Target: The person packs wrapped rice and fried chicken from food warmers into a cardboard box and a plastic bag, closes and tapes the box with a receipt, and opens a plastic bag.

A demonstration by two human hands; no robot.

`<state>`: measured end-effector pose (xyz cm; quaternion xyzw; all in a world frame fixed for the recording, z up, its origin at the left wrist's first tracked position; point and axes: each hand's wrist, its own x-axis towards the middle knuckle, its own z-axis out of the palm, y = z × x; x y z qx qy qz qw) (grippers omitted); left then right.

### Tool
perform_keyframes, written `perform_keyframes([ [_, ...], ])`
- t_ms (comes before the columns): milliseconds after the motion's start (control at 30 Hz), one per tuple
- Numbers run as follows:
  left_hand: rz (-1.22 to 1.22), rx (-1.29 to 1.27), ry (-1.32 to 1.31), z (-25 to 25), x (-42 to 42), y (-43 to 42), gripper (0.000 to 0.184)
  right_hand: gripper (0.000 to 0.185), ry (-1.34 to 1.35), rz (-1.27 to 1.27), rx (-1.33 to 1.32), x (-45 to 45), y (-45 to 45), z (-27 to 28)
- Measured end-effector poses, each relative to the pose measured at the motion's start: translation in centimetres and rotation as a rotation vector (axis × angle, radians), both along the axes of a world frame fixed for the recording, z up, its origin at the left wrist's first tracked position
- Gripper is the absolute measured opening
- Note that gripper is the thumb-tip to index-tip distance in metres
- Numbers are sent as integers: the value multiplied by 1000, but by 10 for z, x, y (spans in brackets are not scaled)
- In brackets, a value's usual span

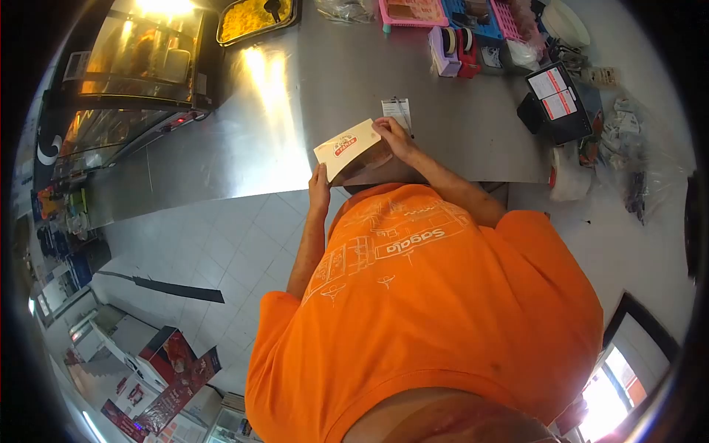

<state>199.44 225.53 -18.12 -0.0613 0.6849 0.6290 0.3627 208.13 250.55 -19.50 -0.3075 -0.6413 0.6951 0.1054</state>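
Note:
Between my hands is a cream cardboard food box (346,148) with a red and white logo on its upper face. It is tilted, with its left end nearer my body. My left hand (320,186) is closed on the lower left corner. At the upper right end, my right hand (395,137) grips the edge with bent fingers. A brownish surface (367,164) shows just below the box's near edge; I cannot tell what it is. A small printed slip (396,112) lies on the steel counter (354,74) just beyond my right hand.
A lit glass warming cabinet (140,59) stands at the left, with a tray of yellow food (255,20) beside it. Tape dispensers (454,52) and pink and blue baskets (473,16) stand at the back. A black device (554,103) and plastic bags (628,140) are at the right.

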Motion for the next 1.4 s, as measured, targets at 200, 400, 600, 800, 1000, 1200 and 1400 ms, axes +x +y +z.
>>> perform_keyframes([
  [200, -85, -78, 64, -9, 0, 1, 58, 57, -124, 102, 160, 5, 10, -14],
  [400, -132, -25, 221, -45, 2, -6, 54, 48, -131, -25, 103, 12, -4, -13],
  [600, -123, 47, 114, -36, 5, -2, 51, 38, -188, 95, 193, 21, -2, -23],
  [800, -475, -94, 62, -15, -36, -10, 67, 47, -94, 238, 148, 27, 23, -45],
  [1000, -808, -418, 1001, 26, -57, 16, 102, 67, -4, 810, 1050, 18, 24, 48],
  [1200, -1191, -478, 1173, 46, -30, 50, 92, 43, 112, 995, 1335, 18, 28, 15],
  [1400, -1242, -467, 1392, 24, -17, 42, 78, 38, 398, 879, 1404, 45, 45, 6],
])
